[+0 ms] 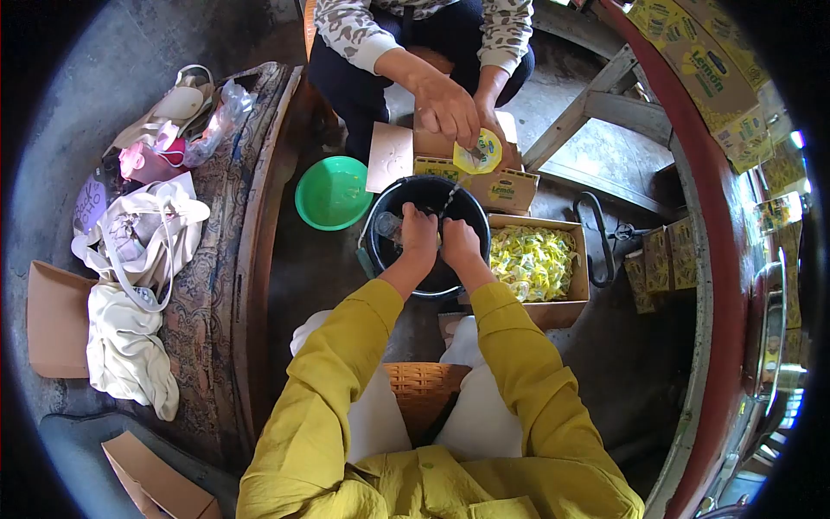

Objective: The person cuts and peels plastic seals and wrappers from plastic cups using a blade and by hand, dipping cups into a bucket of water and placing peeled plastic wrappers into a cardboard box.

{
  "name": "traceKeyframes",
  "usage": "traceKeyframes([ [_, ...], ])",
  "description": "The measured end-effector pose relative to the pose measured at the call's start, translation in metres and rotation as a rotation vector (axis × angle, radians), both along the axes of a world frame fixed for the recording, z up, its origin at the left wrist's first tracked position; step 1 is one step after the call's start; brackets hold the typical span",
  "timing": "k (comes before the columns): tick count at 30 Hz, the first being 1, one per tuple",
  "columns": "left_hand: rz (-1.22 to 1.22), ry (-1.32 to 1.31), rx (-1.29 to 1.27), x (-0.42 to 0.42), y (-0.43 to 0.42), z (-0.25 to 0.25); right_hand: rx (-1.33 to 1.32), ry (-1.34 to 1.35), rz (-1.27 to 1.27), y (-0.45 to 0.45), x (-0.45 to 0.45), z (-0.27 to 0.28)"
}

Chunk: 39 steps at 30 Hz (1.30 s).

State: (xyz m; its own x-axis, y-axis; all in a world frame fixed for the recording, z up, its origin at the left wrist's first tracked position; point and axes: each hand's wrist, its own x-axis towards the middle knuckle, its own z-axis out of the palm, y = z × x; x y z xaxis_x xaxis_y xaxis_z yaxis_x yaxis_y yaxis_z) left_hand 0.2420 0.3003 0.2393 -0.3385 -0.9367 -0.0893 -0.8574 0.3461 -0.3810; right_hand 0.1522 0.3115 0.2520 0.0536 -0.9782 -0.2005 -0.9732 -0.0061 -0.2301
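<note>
Both of my hands are over a black bucket (437, 287) on the floor. My left hand (418, 233) has its fingers closed beside a clear plastic cup (388, 227) near the bucket's left inner side; what the fingers grip is too small to tell. Close to its right, my right hand (460, 240) is closed too, its fingertips hidden. Across the bucket, a co-worker's hand (448, 108) is at a yellow round label or wrapper (478, 154). A thin strand hangs below it toward the bucket.
Left of the bucket is a green basin (334, 194). A carton of yellow wrapped pieces (533, 263) stands to the right, an open lemon-printed carton (512, 190) behind. A patterned bench (216, 259) with bags lines the left; a red-edged table (722, 363) lies right.
</note>
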Motion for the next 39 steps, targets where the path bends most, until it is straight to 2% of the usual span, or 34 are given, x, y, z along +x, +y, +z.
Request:
traceKeyframes([
  [3,-0.004,-0.186,0.214,-0.009,-0.005,-0.003,0.015,0.017,-0.016,0.002,0.002,0.004],
  [6,-0.133,-0.435,0.289,-0.016,0.009,-0.004,0.064,0.044,-0.034,0.001,0.002,0.004],
  [9,-0.143,-0.442,0.269,-0.017,0.009,-0.026,0.12,0.087,-0.028,0.001,0.0,0.005],
  [12,0.018,-0.386,0.118,-0.014,0.006,-0.034,0.105,0.053,-0.038,0.001,-0.003,0.004],
  [15,0.272,-0.142,0.491,-0.006,-0.018,-0.03,0.088,0.052,-0.028,0.002,-0.003,0.004],
  [17,0.369,0.016,0.484,0.008,-0.023,-0.028,0.072,0.053,-0.027,0.001,-0.003,0.004],
  [19,0.396,0.153,0.494,0.022,-0.013,0.003,0.07,0.052,-0.023,0.002,-0.004,0.004],
  [20,0.355,0.115,0.509,0.025,-0.012,0.01,0.069,0.051,-0.019,0.002,-0.004,0.004],
  [26,0.316,0.325,0.46,0.038,-0.011,-0.006,0.028,0.009,-0.007,0.002,-0.002,0.001],
  [29,0.33,0.16,0.679,0.037,-0.011,-0.022,0.046,0.008,-0.006,0.003,-0.001,0.005],
  [30,0.351,0.119,0.723,0.033,-0.007,-0.003,0.035,0.002,-0.008,0.003,-0.002,0.005],
  [33,0.296,0.304,0.448,0.035,-0.011,-0.035,0.025,-0.013,-0.007,0.004,-0.003,0.006],
  [36,0.341,0.228,0.58,0.034,-0.013,-0.059,0.033,-0.013,-0.009,0.003,-0.004,0.01],
  [39,0.191,0.119,0.659,0.029,0.005,0.003,0.015,-0.026,-0.007,0.003,-0.003,0.009],
])
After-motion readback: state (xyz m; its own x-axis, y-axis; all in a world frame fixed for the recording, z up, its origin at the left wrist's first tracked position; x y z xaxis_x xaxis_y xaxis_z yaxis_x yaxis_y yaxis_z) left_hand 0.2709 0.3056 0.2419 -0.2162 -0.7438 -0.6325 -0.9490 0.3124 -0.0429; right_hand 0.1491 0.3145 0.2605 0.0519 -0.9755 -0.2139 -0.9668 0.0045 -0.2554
